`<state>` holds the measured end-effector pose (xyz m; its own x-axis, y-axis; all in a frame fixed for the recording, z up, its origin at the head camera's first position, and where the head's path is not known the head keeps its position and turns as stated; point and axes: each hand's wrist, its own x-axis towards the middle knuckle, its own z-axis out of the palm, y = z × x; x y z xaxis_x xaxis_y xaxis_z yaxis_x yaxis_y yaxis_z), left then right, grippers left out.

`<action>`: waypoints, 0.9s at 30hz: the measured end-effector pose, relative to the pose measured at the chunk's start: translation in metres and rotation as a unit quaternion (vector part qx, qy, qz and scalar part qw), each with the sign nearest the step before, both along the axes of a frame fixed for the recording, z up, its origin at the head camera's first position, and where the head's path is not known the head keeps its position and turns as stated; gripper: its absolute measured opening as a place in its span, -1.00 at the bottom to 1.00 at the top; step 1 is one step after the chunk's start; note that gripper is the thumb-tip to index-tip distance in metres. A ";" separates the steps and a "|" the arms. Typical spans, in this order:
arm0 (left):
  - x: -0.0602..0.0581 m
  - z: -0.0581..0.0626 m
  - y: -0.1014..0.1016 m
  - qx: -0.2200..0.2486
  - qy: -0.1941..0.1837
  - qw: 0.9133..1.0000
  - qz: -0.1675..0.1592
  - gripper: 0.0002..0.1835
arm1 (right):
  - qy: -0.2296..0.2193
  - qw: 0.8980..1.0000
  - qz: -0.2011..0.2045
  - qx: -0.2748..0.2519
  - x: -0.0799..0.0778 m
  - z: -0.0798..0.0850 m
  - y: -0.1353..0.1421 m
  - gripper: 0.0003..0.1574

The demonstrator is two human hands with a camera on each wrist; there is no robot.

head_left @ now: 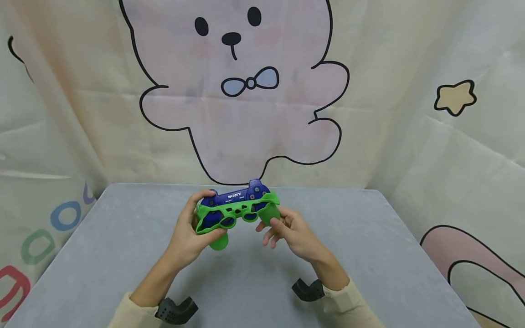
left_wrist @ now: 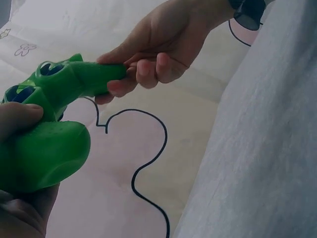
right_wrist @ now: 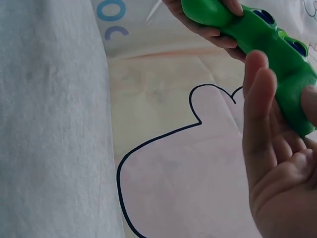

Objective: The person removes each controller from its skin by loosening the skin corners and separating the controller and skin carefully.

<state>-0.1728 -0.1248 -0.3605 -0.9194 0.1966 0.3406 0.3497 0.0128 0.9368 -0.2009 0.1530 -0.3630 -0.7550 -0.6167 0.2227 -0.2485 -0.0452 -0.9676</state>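
A blue Sony game controller point(head_left: 234, 197) is held above the table, its upper edge bare and lettered. Over its front and handles lies a green cover point(head_left: 235, 209) with openings for the sticks and buttons. My left hand point(head_left: 184, 234) grips the left side, thumb on the cover and index finger on the top edge. At the other end, my right hand point(head_left: 297, 234) pinches the right handle of the cover point(left_wrist: 101, 74) between thumb and fingers. In the right wrist view the ring and little fingers point(right_wrist: 258, 104) stand away from the cover.
Below the hands spreads a table with a grey-blue cloth point(head_left: 246, 291). Behind it hangs a pale curtain point(head_left: 381, 91) with a cartoon bear. Each wrist wears a black camera mount, such as the left mount point(head_left: 176, 310).
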 end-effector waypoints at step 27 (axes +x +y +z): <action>0.003 -0.001 0.008 0.051 0.011 0.995 0.085 -0.11 | 0.173 0.975 -0.141 -0.009 0.010 -0.004 -0.013 -0.58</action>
